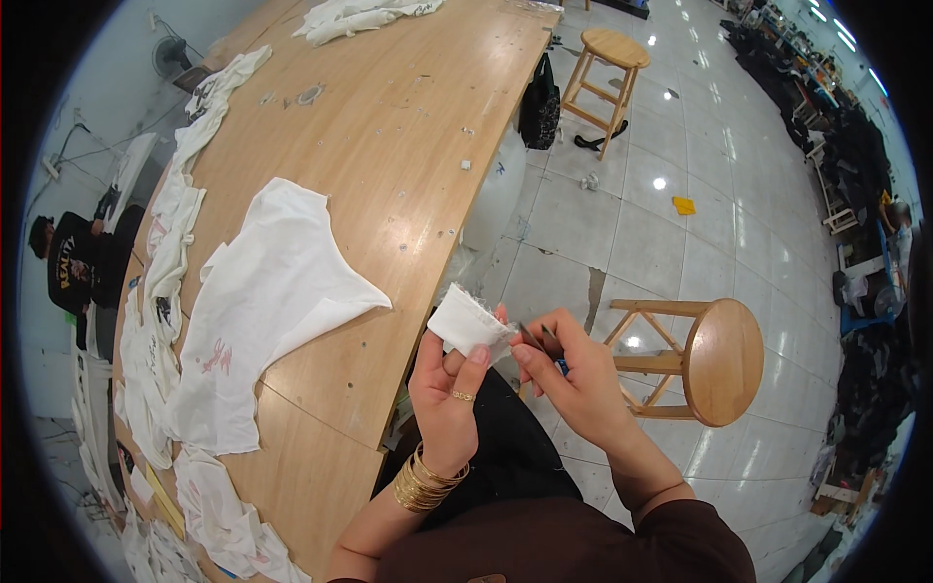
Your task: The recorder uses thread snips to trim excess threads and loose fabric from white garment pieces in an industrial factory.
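A small folded piece of white fabric (pixel 462 319) with a frayed edge is pinched between the thumb and fingers of my left hand (pixel 443 398), which wears a ring and gold bangles. Beside its right end, my right hand (pixel 580 374) is closed on small dark thread snips (pixel 536 338). Their tips come close to the cloth's frayed edge; whether they touch it I cannot make out. Both hands are above my lap, just off the table's edge. To the left, a white garment piece (pixel 267 282) with a small reddish print lies spread on the wooden table (pixel 389 175).
More white garment pieces (pixel 175 233) are heaped along the table's far left side. A wooden stool (pixel 724 361) stands close to my right, and another stool (pixel 615 49) farther off. A black bag (pixel 540 105) hangs at the table edge. Another person (pixel 83 253) is beyond the table at left.
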